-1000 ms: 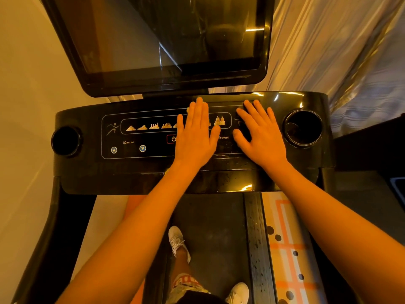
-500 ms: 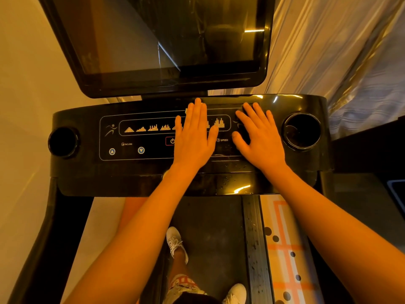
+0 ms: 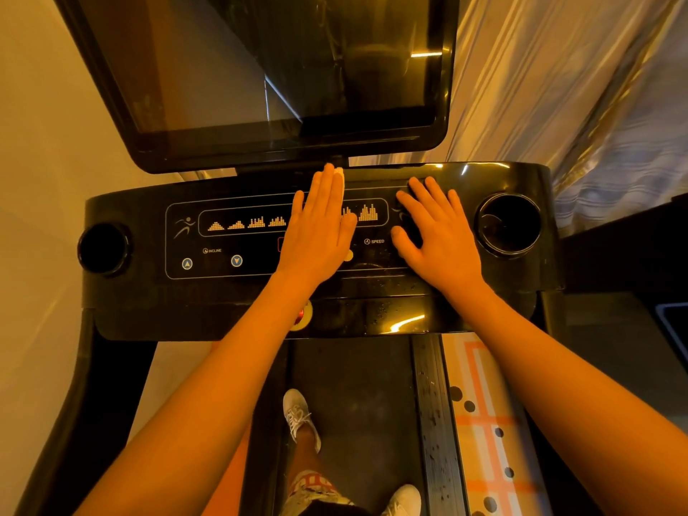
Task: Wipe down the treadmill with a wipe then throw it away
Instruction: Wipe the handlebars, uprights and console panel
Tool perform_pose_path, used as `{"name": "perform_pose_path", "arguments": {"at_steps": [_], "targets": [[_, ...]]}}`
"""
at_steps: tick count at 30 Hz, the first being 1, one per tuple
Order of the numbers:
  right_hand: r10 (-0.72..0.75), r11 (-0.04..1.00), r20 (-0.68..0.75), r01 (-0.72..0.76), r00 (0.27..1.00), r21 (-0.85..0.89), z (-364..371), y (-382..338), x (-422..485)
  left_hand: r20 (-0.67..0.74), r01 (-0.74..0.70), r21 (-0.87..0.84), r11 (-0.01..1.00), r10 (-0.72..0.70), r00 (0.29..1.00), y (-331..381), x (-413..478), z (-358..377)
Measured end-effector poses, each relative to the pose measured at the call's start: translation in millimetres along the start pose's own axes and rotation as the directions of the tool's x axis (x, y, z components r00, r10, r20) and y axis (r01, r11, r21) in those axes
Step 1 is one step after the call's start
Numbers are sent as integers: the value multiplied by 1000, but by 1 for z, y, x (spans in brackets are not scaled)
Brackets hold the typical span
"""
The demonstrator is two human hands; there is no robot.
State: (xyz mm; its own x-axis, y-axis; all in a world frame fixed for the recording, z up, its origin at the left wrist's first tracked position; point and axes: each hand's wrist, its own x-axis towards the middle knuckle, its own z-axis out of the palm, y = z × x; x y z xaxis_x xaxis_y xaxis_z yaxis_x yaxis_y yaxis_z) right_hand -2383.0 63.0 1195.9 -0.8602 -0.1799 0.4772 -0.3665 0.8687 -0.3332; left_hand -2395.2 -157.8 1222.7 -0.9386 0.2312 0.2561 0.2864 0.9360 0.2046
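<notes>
Looking down from my head: my left hand (image 3: 316,232) lies flat, fingers straight, pressing the wipe (image 3: 339,179) onto the treadmill (image 3: 130,303); only the wipe's white edge shows. My right hand (image 3: 439,236) rests open alongside. Best to press evenly and overlap my strokes.

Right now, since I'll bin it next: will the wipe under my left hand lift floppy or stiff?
Probably floppy: the wipe lies flat under the left hand, only an edge showing. Likely light; may cling to the droplet-flecked console.
</notes>
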Motion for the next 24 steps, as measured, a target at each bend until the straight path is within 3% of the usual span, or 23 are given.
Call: {"name": "perform_pose_path", "arguments": {"at_steps": [5, 10, 17, 24], "targets": [[-1, 1000, -4, 1, 1000, 2, 0, -1, 0, -31, 26, 43, 999, -25, 999, 6, -7, 6], [2, 1000, -9, -2, 1000, 1, -1, 0, 0, 24, 64, 81, 995, -66, 998, 19, -39, 12], [1, 1000, 6, -1, 1000, -15, 0, -1, 0, 29, 44, 80, 996, -46, 998, 11, -3, 2], [7, 1000, 3, -7, 1000, -11, -1, -2, 0, 101, -16, 206, 978, -5, 995, 31, -120, 34]]}}
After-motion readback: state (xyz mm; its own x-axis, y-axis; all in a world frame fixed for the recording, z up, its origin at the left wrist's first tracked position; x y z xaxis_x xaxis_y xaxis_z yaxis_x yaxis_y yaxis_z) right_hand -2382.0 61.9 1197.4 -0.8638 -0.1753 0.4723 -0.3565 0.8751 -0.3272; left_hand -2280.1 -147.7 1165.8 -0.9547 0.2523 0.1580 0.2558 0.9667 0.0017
